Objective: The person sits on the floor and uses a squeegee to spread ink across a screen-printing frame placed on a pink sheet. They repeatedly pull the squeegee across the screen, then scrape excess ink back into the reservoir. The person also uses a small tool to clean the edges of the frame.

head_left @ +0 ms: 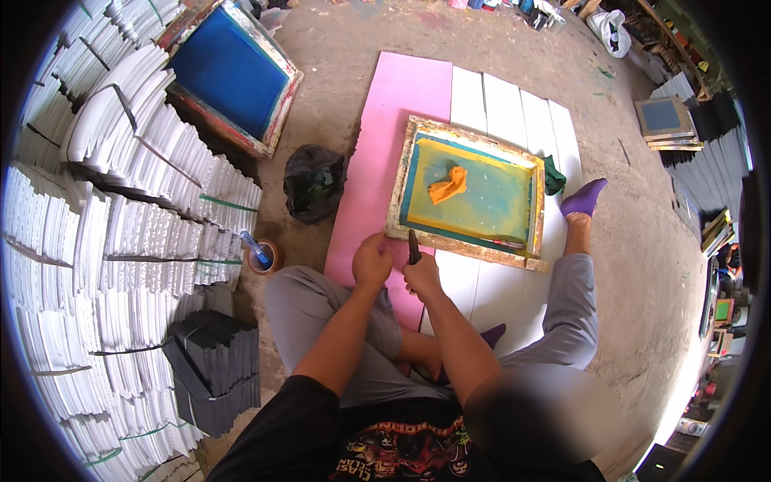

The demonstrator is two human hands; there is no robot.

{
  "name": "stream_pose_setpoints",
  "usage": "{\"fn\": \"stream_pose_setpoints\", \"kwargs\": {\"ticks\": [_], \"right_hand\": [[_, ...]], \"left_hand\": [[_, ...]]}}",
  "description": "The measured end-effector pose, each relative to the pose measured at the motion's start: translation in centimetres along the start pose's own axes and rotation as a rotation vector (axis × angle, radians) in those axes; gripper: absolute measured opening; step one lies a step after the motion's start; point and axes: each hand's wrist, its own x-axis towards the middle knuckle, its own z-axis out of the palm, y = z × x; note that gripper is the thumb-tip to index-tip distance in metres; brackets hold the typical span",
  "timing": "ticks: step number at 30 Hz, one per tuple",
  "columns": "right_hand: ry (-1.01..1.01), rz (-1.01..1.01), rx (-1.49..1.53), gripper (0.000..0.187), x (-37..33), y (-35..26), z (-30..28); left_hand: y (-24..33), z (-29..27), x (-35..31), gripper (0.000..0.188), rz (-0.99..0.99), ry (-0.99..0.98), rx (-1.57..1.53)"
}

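I sit on the ground with a wooden-framed printing screen in front of me, its mesh teal and yellow. An orange cloth lies on the mesh. The frame rests on a pink sheet and white boards. My right hand grips a dark narrow tool upright at the frame's near edge. My left hand is closed beside it, touching the pink sheet near the frame's corner. A red pen-like thing lies along the near frame edge.
Stacks of white sheets fill the left side, with a dark stack near my left knee. A second blue screen leans at top left. A black bag, a small pot with a blue brush and a green cloth lie nearby.
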Motion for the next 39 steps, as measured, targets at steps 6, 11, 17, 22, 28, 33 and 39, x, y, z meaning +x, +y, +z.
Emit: {"fn": "stream_pose_setpoints", "kwargs": {"ticks": [6, 11, 17, 22, 28, 33, 39], "right_hand": [[-0.265, 0.011, 0.310, 0.011, 0.0, 1.7, -1.2], [-0.405, -0.031, 0.217, 0.014, -1.3, 1.8, 0.2], [-0.562, 0.058, 0.238, 0.027, -1.9, 0.3, 0.4], [-0.461, 0.059, 0.167, 0.038, -2.2, 0.0, 0.1], [-0.202, -0.020, 0.036, 0.036, -0.3, 0.7, -0.6], [-0.168, -0.002, -0.010, 0.034, -0.2, -0.3, 0.0], [-0.088, -0.008, -0.069, 0.032, -0.7, -1.8, 0.3]], "left_hand": [[0.5, -0.1, -0.1, 0.035, 0.009, 0.074, -0.062], [-0.2, -0.2, -0.1, 0.025, 0.006, 0.049, -0.154], [-1.9, -0.6, 0.0, 0.021, -0.090, 0.096, -0.152], [-1.8, -1.6, 0.0, 0.023, -0.237, 0.232, 0.064], [-0.3, -2.1, 0.2, 0.032, -0.421, 0.113, 0.163], [-2.4, -0.5, 0.1, 0.044, -0.076, 0.006, 0.012], [-1.5, -0.2, -0.3, 0.053, 0.011, -0.088, 0.012]]}}
